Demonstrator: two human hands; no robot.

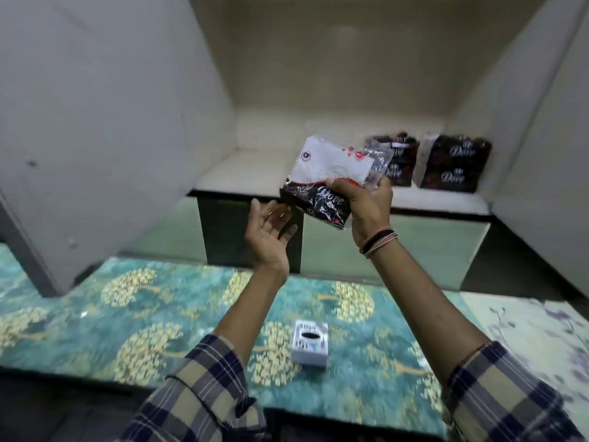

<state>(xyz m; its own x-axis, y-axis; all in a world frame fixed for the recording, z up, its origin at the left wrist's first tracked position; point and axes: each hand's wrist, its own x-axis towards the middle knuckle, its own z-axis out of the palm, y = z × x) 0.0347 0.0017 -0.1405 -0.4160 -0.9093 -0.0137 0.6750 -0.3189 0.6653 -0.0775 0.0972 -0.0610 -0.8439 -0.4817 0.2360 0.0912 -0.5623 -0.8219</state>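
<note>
My right hand (369,202) grips a plastic-wrapped packet (328,180), white on top and black with "Dove" lettering below, held up in front of an open cupboard. My left hand (271,231) hovers palm-up just left of the packet's lower corner, fingers relaxed, nearly touching it. Two similar black packets, one (398,161) and another (455,164), stand upright on the cupboard shelf (255,173) behind and to the right.
The cupboard's grey doors (95,122) stand open on both sides. Below lies a teal mat with gold tree patterns (159,314). A small grey-white box (310,342) sits on the mat between my forearms.
</note>
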